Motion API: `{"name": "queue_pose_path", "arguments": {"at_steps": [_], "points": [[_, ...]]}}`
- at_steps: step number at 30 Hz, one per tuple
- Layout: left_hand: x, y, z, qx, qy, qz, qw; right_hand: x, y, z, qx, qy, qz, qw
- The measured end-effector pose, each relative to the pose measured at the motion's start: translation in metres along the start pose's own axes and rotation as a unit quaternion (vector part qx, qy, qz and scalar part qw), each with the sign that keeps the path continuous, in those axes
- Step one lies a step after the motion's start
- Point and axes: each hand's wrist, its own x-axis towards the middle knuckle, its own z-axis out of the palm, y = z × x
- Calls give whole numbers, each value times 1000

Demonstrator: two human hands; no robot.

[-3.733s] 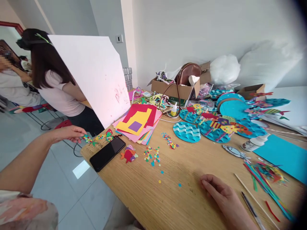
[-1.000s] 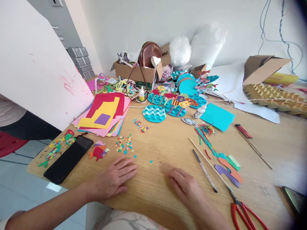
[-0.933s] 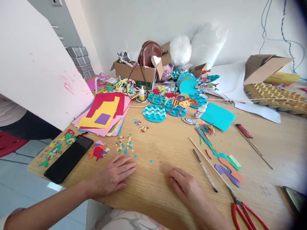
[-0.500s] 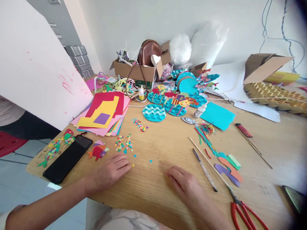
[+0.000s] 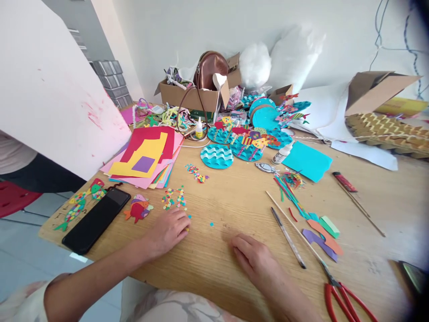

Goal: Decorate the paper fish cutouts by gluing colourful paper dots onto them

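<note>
My left hand (image 5: 171, 229) rests on the wooden table, its fingers bent and held together. Its fingertips touch down at a small yellow paper dot, partly covered; whether anything is pinched cannot be seen. A blue paper dot (image 5: 211, 224) lies to its right. Just beyond it is a scatter of coloured paper dots (image 5: 168, 200), and to its left a few paper fish (image 5: 138, 209) are stacked. My right hand (image 5: 254, 256) lies on its side, fingers curled in, with nothing visible in them. Right of it are a pen (image 5: 288, 237) and a thin wooden stick (image 5: 291, 222).
Red-handled scissors (image 5: 338, 293) lie at the lower right near paper scraps (image 5: 321, 239). A black phone (image 5: 97, 219) and a stack of coloured paper (image 5: 137, 152) are at left. Behind stand glue bottles (image 5: 282, 153), blue wavy discs (image 5: 216, 156) and a cardboard box (image 5: 187, 98).
My left hand has moved slightly right and its fingers have bent over the yellow dot. My right hand stays in place. The view has shifted a little.
</note>
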Motion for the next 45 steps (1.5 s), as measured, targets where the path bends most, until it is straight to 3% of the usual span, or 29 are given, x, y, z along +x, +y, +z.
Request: {"name": "queue_pose_path", "arguments": {"at_steps": [7, 12, 19, 29, 35, 41, 45], "points": [[5, 1, 0, -1, -18, 7, 1000, 8, -5, -7, -22, -16, 8, 1000], [4, 1, -1, 4, -4, -4, 1000, 34, -12, -16, -29, -44, 40, 998], [5, 2, -4, 23, -29, -3, 999, 68, -15, -3, -84, -60, 24, 994], [6, -2, 0, 11, 7, 0, 1000, 72, -22, 0, -102, -85, 56, 990], [4, -5, -3, -44, 59, -22, 997, 69, -13, -2, -53, -57, 83, 993], [2, -3, -6, -54, 47, -32, 997, 65, -12, -2, -26, -39, 81, 996], [3, 2, -10, -133, 68, -74, 986, 66, -15, -2, 52, 10, 78, 996]]}}
